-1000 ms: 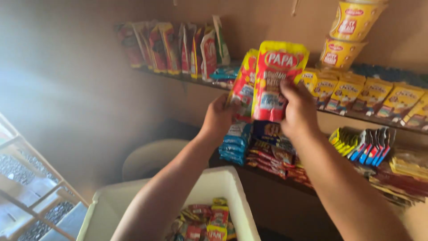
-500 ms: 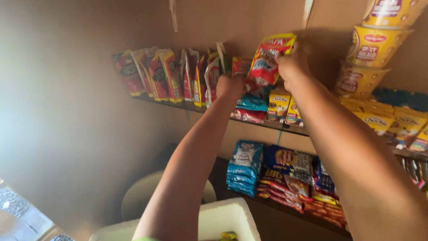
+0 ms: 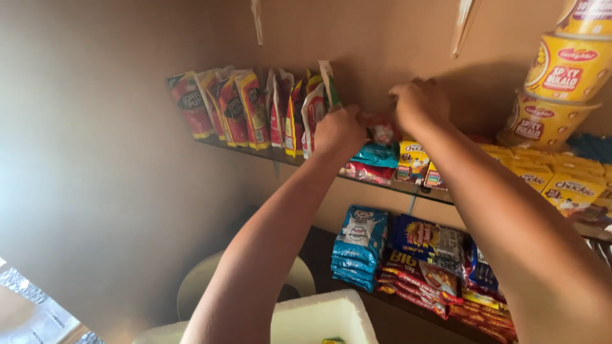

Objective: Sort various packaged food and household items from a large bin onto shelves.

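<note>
Having lowered red pouch (image 3: 381, 132) onto shelf (image 3: 255, 150), both hands (image 3: 376, 121).

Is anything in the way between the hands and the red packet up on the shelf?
Nothing visible is. The left hand and the right hand are both already on the red packet, at the upper shelf, just right of the row of standing pouches.

Upper left we see a row of upright red and yellow foil pouches (image 3: 245, 108) on the glass shelf (image 3: 408, 189). Top right we see stacked yellow noodle cups (image 3: 553, 83), with flat yellow sachets (image 3: 561, 178) below them. At lower centre we see a stack of blue packets (image 3: 358, 248) beside red snack bags (image 3: 421, 283). At bottom centre we see a white foam box (image 3: 319, 318).
</note>
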